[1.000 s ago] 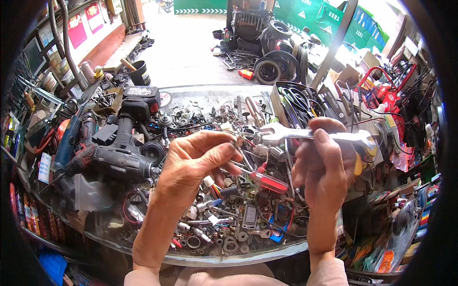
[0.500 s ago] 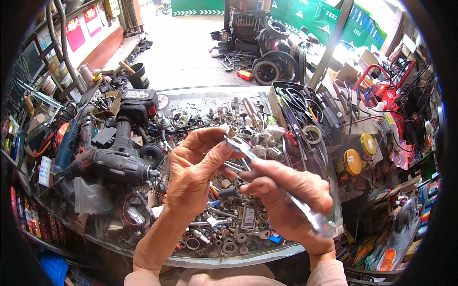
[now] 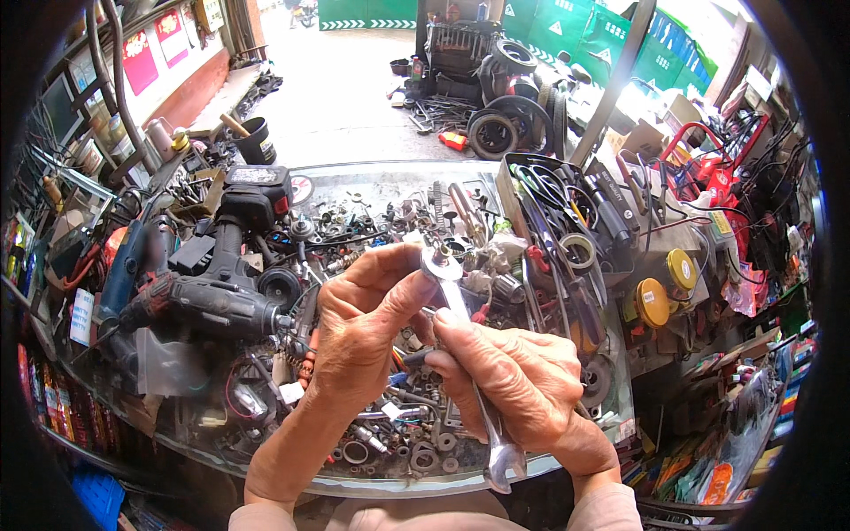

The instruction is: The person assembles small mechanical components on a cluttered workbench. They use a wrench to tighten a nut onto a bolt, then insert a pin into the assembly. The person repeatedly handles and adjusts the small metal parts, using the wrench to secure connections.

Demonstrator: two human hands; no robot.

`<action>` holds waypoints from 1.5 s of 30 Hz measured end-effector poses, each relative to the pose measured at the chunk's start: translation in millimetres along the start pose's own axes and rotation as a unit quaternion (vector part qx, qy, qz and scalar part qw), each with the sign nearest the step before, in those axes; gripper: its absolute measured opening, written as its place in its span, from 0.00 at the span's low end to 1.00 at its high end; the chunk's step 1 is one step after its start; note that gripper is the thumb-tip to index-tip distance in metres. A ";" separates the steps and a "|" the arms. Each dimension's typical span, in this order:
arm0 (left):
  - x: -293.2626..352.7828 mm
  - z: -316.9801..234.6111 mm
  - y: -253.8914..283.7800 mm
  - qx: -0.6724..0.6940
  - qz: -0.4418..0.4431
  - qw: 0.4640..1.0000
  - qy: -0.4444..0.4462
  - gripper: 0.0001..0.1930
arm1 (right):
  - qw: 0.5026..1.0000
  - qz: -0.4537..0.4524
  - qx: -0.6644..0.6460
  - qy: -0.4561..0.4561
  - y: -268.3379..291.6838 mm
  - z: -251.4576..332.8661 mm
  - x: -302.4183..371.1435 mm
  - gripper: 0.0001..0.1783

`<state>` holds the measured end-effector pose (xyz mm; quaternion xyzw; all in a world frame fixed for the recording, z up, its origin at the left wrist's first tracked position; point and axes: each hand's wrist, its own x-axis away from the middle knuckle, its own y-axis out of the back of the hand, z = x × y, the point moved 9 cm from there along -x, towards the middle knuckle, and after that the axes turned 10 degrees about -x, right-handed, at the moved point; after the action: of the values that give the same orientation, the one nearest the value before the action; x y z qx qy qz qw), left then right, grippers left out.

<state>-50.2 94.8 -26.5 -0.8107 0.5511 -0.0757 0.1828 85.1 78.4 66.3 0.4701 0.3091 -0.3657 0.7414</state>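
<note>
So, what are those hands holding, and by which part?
The right hand grips a silver wrench by its shaft. The left hand is at the ring end, where a small metal piece shows; its grip is unclear.

One left hand [image 3: 359, 327] and one right hand [image 3: 518, 376], two in all; one double-ended wrench [image 3: 455, 299]; two pale sleeves [image 3: 263, 517]; one black cordless power tool [image 3: 221, 301]; one black bucket [image 3: 258, 144]; two round yellow lids [image 3: 653, 303]; two red wall sheets [image 3: 140, 65]; one beige ring-shaped roll [image 3: 567, 242] in one open tool box [image 3: 617, 262]; one glass-topped table [image 3: 403, 486]; the loose metal parts [image 3: 354, 217] are dozens, too jumbled for an exact count.
</note>
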 end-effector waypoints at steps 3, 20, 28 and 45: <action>-0.1 1.6 0.5 -0.011 0.014 1.000 0.016 0.12 | 0.999 -0.005 -0.027 -0.018 3.7 -1.1 -2.2 0.18; 13.5 -3.1 -30.0 0.169 0.263 0.947 0.076 0.11 | 0.635 -0.079 -0.679 -0.360 -8.9 -99.3 18.4 0.15; 18.7 1.3 -34.8 0.065 0.275 0.953 0.109 0.12 | 0.595 -0.008 -0.714 -0.369 -14.1 -105.8 23.0 0.11; 27.8 17.5 -40.6 -0.237 0.357 0.881 0.199 0.12 | 0.699 0.110 -0.530 -0.467 -18.7 -102.1 36.0 0.11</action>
<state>1.2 86.1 -29.4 -0.5455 0.8297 -0.0323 -0.1141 77.3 158.2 -8.9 -0.2013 0.0116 -0.2301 0.9521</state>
